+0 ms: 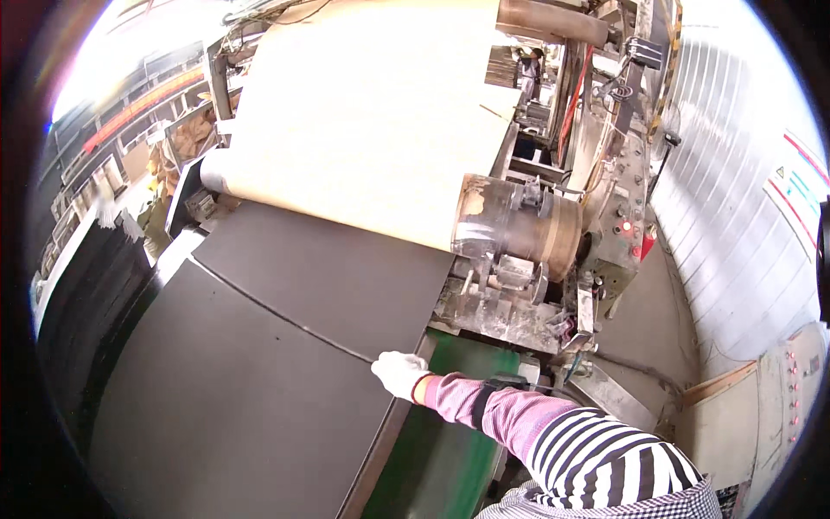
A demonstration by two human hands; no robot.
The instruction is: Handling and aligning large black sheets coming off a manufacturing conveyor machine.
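right hand [399, 374]: white-gloved, gripping edge of dark sheet [259, 381] | left hand: out of view | tan roller [363, 112] behind

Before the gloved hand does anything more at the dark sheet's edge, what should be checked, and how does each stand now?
1. Right hand on the sheet edge: ok, touching at the seam.
2. Glove on: ok.
3. Left hand in view: not ok.
4. Grip closed on the sheet: cannot tell.
5. Hand apart from the roller: ok.
6. Sleeve off the green belt: cannot tell.
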